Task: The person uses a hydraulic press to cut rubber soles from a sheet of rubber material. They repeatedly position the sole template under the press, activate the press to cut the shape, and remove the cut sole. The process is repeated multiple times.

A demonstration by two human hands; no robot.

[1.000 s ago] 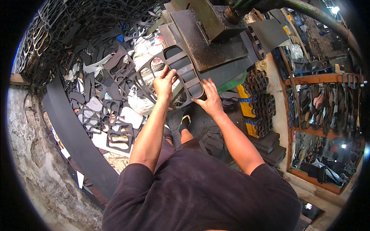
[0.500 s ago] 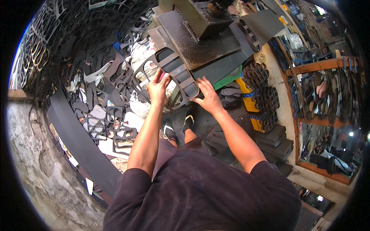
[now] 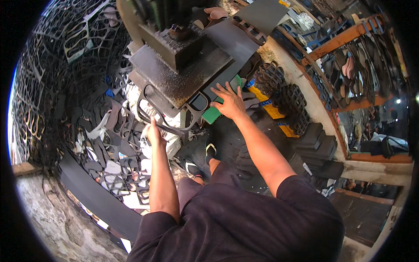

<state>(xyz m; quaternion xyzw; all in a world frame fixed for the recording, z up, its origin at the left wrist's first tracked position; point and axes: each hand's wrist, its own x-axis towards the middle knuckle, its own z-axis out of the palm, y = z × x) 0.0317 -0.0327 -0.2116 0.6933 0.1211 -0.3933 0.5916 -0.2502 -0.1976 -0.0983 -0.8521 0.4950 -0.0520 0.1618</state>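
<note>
My left hand (image 3: 156,134) is closed on a thin dark cut-out frame (image 3: 168,127) with large rounded openings, hanging at the front edge of a heavy machine's dark metal block (image 3: 181,72). Part of the frame reaches right, below the block's front corner. My right hand (image 3: 229,103) is open with its fingers spread, over the edge of a dark flat sheet (image 3: 220,81) and a green board (image 3: 212,115) beneath. Whether its palm presses on the sheet, I cannot tell. Behind, a barred oblong frame (image 3: 249,30) lies on the sheet.
Dark cut-out scraps (image 3: 120,170) are heaped at the left, beside a long dark strip (image 3: 98,198). Stacked dark ring-like pieces (image 3: 283,96) stand right of the machine, near dark slabs (image 3: 321,150). Wooden shelves (image 3: 353,37) hold sole-shaped pieces farther right.
The barred oblong frame that lay between both hands is no longer visible there. My right hand has let go and spread over the sheet; my left now grips the thin cut-out frame.
</note>
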